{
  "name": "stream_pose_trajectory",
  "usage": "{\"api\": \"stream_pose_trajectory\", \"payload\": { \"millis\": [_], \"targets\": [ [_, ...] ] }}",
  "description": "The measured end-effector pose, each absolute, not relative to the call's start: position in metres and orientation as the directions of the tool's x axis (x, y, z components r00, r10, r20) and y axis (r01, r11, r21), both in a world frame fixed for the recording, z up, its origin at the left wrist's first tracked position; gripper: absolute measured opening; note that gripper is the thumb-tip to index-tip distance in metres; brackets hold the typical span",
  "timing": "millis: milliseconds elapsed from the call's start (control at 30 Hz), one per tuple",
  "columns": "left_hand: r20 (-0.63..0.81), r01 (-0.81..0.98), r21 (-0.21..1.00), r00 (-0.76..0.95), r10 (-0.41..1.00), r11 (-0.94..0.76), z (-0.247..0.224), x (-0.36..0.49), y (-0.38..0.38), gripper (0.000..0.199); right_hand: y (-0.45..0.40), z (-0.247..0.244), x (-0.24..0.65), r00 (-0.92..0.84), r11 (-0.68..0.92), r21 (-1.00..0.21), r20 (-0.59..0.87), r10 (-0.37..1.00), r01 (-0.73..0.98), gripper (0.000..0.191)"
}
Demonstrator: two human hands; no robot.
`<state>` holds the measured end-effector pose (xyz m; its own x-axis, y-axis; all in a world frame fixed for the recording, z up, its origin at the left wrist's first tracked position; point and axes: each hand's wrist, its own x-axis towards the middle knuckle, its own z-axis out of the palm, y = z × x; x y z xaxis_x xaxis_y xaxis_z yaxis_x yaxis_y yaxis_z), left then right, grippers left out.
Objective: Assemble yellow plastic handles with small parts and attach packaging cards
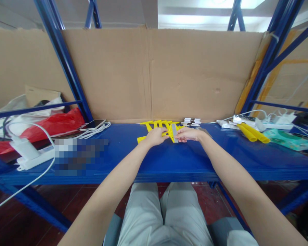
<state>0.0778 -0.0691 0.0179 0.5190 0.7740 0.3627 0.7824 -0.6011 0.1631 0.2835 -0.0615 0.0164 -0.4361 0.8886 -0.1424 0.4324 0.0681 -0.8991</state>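
My left hand (156, 136) is closed around the handle of a yellow scraper (171, 134), whose wide head points to the right. At that head, my right hand (187, 134) pinches a flat grey strip, seemingly a metal blade (175, 133). Whether the strip is fixed in the head or only pressed against it, I cannot tell. Just beyond my hands, several more yellow scrapers (157, 123) lie in a row on the blue table (174, 162). To their right is a small stack of black-and-white flat pieces (191, 121).
Cardboard (149, 75) walls off the back, between blue metal posts. On the left are a white power strip (36, 157), cables and a red bag (55, 124). Two yellow tubes (253, 132), a green packet (287, 139) and white plugs stand at the right.
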Motion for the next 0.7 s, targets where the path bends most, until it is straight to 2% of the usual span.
{"api": "stream_pose_trajectory", "payload": {
  "millis": [167,367,500,700],
  "targets": [
    [0.382,0.749,0.168,0.550,0.743,-0.641,0.016,0.078,-0.070,0.045,-0.062,0.017,0.283,-0.450,0.081,-0.915,-0.117,0.885,0.395,0.026],
    [0.327,0.734,0.019,0.638,0.697,-0.679,0.012,0.080,-0.072,0.041,-0.064,0.017,0.283,-0.501,0.092,-0.916,-0.127,0.856,0.389,0.030],
    [0.309,0.749,-0.021,0.635,0.708,-0.662,0.014,0.082,-0.076,0.043,-0.063,0.018,0.286,-0.500,0.082,-0.919,-0.133,0.856,0.385,0.029],
    [0.294,0.766,-0.058,0.626,0.722,-0.640,0.021,0.084,-0.084,0.046,-0.061,0.024,0.287,-0.325,0.046,-0.955,-0.055,0.944,0.294,0.017]
  ]
}}
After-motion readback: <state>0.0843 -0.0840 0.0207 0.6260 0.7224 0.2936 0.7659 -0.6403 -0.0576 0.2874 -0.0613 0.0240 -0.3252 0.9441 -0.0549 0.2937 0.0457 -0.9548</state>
